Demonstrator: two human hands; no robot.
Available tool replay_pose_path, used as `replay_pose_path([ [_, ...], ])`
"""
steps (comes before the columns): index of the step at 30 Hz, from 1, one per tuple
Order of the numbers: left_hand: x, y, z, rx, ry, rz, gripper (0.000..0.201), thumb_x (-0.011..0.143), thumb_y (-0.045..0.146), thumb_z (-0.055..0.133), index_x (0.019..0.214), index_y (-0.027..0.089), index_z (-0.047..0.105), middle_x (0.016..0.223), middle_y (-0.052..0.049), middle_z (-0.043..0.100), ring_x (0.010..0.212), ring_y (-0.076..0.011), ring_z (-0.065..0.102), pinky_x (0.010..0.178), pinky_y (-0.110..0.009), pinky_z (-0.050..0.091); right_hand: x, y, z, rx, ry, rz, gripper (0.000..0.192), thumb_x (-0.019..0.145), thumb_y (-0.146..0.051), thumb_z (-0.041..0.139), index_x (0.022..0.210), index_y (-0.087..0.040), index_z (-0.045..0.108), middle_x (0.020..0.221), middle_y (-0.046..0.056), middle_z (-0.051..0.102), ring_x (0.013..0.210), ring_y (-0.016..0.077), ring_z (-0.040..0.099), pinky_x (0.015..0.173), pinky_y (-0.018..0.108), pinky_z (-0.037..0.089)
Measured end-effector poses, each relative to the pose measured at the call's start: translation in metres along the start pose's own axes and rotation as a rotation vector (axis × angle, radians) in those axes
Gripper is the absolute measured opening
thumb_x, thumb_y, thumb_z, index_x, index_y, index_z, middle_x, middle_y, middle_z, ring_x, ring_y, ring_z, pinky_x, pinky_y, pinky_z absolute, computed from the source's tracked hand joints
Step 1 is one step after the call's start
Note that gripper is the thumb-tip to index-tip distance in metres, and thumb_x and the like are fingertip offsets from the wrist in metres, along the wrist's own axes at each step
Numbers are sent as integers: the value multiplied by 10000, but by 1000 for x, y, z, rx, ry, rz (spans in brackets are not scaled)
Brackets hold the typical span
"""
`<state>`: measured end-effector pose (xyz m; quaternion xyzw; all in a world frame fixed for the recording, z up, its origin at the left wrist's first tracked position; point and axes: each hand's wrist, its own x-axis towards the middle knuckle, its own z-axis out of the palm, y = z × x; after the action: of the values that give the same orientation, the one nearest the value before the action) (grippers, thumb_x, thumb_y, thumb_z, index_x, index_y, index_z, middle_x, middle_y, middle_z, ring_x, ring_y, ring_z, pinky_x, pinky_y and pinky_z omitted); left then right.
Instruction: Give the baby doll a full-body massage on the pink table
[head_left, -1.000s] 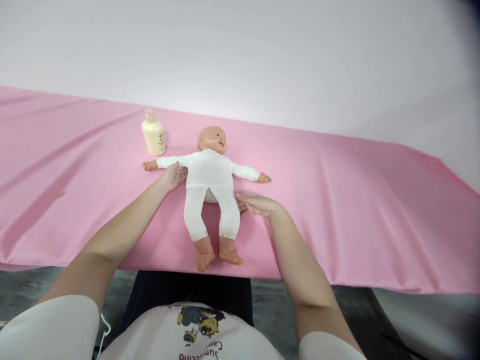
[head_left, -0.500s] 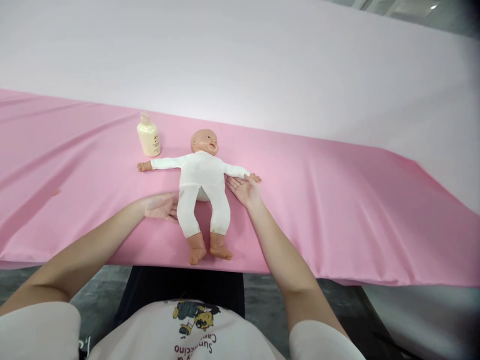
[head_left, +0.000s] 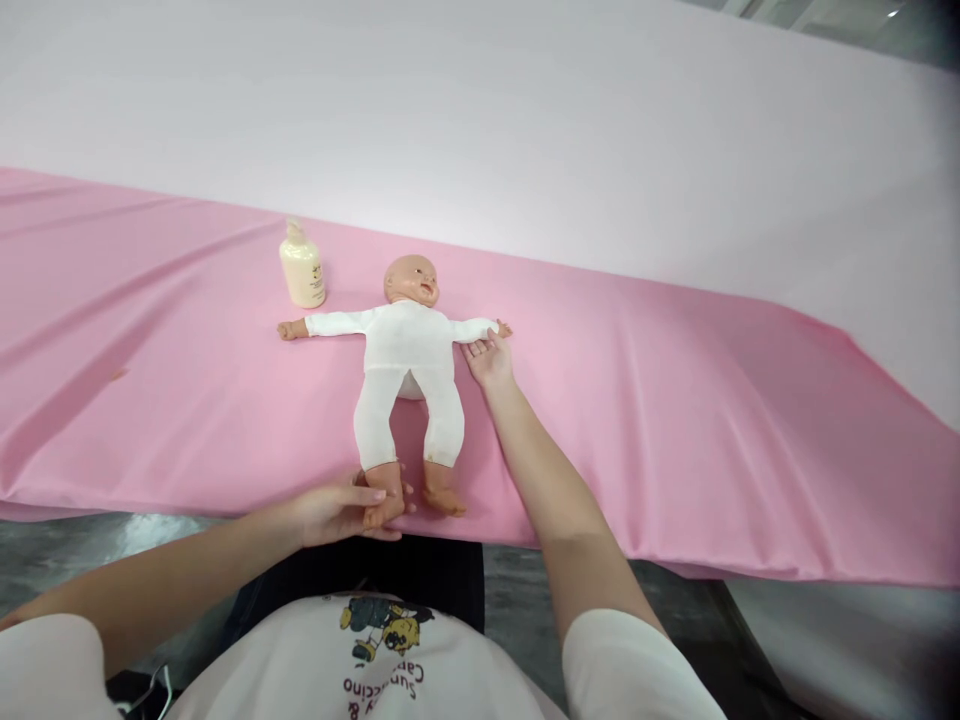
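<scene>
Doll [head_left: 409, 345] lies on its back on the pink-covered bench [head_left: 675, 420], feet toward wearer, so both hands reach its limbs. L hand [head_left: 337, 510] cradles one foot [head_left: 391, 508], thumb over, fingers behind; R hand [head_left: 489, 362] touches the opp. sleeve [head_left: 472, 328], unclear if gripping. Bottle [head_left: 304, 275] stands apart, prob. w/in reach.

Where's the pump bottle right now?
In the head view, the pump bottle stands left of center on the pink cloth, just beyond one outstretched arm of the doll and near the cloth's far edge.
</scene>
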<state>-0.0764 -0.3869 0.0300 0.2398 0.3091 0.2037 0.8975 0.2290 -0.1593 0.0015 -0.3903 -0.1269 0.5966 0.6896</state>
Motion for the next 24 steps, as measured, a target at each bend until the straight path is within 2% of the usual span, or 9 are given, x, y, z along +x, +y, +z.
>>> replay_pose_path([
  [2,-6,-2,2,-15,25,-12,429,665,355,908,1015,228,695,1027,-66,694,1051,-233,658,843,-365,563,11,2,5,-17,6,-35,88,909,-294,558,975,-247,591,887,-17,683,860,98,698,886,252,609],
  [6,-16,10,3,76,107,0,354,691,442,864,898,189,728,847,-54,669,786,-161,618,671,-277,518,23,8,8,-75,-17,-90,172,904,-331,568,1057,-252,569,954,4,715,886,122,711,845,280,617],
  [9,-19,32,8,205,125,53,353,668,422,867,871,163,740,821,-64,677,762,-164,608,645,-269,481,22,13,7,-111,-81,-168,345,863,-304,612,1196,-279,525,1088,1,702,920,114,710,826,275,614],
  [13,-11,68,15,327,52,130,269,731,389,806,865,169,725,825,-54,683,747,-173,619,644,-292,462,15,20,8,-171,-170,-367,567,783,-253,718,1288,-337,474,1246,-30,638,988,79,682,866,243,590],
  [16,4,89,17,336,38,133,222,809,374,729,908,176,717,820,-57,683,760,-183,619,639,-299,458,7,22,11,-287,-195,-478,534,759,-231,758,1234,-295,524,1220,-17,648,1082,73,648,961,210,541],
  [20,23,105,17,253,-2,70,302,873,444,673,926,149,702,789,-53,644,701,-155,581,548,-257,415,-3,23,14,-475,-316,-479,547,738,-248,779,1242,-273,567,1316,25,626,1305,132,544,1082,278,482],
  [22,30,109,15,208,-37,59,334,864,459,689,928,132,678,790,-52,627,677,-143,564,485,-230,355,-3,23,14,-609,-377,-571,490,756,-320,777,1210,-257,605,1333,48,617,1324,167,525,1137,348,445],
  [24,37,111,11,176,-56,73,353,850,455,712,935,118,648,796,-57,620,672,-141,560,454,-210,311,-2,24,12,-774,-403,-731,362,808,-377,735,1134,-243,651,1254,68,641,1241,201,565,1141,413,436],
])
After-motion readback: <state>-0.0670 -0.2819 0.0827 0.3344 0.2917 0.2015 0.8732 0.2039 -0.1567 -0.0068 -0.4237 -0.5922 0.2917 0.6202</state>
